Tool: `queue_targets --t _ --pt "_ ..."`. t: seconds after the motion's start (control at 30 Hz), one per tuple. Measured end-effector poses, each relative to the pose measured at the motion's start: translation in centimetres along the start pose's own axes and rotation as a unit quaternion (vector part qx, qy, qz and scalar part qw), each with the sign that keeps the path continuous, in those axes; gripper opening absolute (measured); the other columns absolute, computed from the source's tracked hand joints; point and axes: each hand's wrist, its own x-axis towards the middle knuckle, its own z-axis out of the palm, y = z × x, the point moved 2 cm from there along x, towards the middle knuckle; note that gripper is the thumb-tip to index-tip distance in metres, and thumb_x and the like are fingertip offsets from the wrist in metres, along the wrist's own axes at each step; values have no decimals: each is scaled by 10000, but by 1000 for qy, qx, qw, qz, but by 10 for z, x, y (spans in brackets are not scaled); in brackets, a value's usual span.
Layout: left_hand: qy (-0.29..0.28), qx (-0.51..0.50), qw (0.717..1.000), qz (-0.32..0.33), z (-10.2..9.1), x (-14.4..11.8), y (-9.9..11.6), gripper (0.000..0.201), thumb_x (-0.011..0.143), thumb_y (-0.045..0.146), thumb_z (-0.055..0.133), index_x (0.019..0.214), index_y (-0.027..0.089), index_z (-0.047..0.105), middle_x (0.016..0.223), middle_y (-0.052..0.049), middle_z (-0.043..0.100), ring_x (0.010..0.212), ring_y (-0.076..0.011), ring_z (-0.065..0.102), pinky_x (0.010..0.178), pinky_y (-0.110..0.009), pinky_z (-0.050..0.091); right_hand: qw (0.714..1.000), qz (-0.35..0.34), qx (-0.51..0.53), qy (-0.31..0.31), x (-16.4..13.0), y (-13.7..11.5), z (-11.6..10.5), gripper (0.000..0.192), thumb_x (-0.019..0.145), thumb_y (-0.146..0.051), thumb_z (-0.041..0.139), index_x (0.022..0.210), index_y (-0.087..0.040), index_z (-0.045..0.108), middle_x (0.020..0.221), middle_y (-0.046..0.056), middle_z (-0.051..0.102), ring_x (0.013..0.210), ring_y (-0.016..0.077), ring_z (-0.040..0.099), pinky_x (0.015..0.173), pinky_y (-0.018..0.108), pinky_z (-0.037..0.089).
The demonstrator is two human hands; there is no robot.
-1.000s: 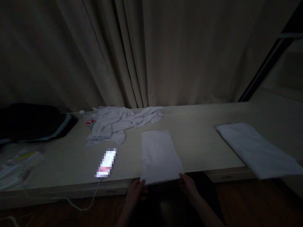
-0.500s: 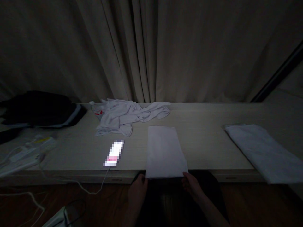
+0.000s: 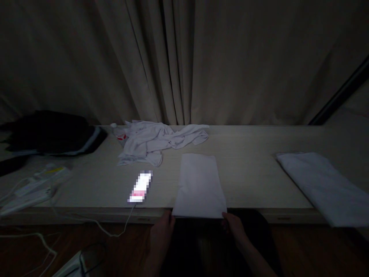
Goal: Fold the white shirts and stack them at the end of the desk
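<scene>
A white folded cloth (image 3: 200,186) lies flat on the desk, its near edge reaching just past the desk's front. My left hand (image 3: 163,227) pinches the near left corner. At the near right corner, my right hand (image 3: 232,225) pinches the cloth between thumb and fingers. Behind and to the left is a crumpled white cloth (image 3: 155,140), apart from both hands. The room is dim, so finger detail is hard to see.
A lit phone (image 3: 140,187) with a white cable (image 3: 115,235) lies left of the folded cloth. Dark folded clothes (image 3: 49,132), a bottle (image 3: 121,134) and a power strip (image 3: 29,200) are further left. Another white folded cloth (image 3: 323,184) overhangs the desk's (image 3: 245,165) right front. A curtain (image 3: 245,61) hangs behind.
My left hand has moved left and the folded cloth's near left corner has gone with it. My right hand has barely shifted, still pinching its corner. The view has turned slightly.
</scene>
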Motion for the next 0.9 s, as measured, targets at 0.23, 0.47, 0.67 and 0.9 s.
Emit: queue_targets --t 0.23,0.47,0.67,0.9 --pt "-65 -213 973 -52 5 -2 -3 312 813 399 415 992 199 575 892 -55 695 844 -202 645 735 -290 445 999 27 -9 -36 -1 10 -2 333 703 -502 604 684 -172 569 517 3 583 428 105 497 411 206 324" --pt "-103 -323 935 -107 11 15 -7 359 733 523 474 663 187 578 645 -39 642 675 -209 625 613 -295 427 970 -129 -196 58 -3 -13 -38 440 781 -614 453 683 -198 558 632 44 612 623 185 551 580 289 403" --pt "-133 -359 918 -106 26 18 -11 414 677 630 443 622 223 487 436 55 440 392 -138 454 430 -262 320 910 -319 -264 34 -21 -81 14 296 851 -450 446 706 -211 543 674 16 581 667 173 516 633 279 396" --pt "-125 -429 889 -103 35 22 -18 513 602 728 455 601 217 493 503 34 474 497 -140 481 500 -263 352 761 -517 -382 -86 12 -109 155 304 840 -215 458 1086 -163 629 1142 113 629 1097 223 540 988 386 407"
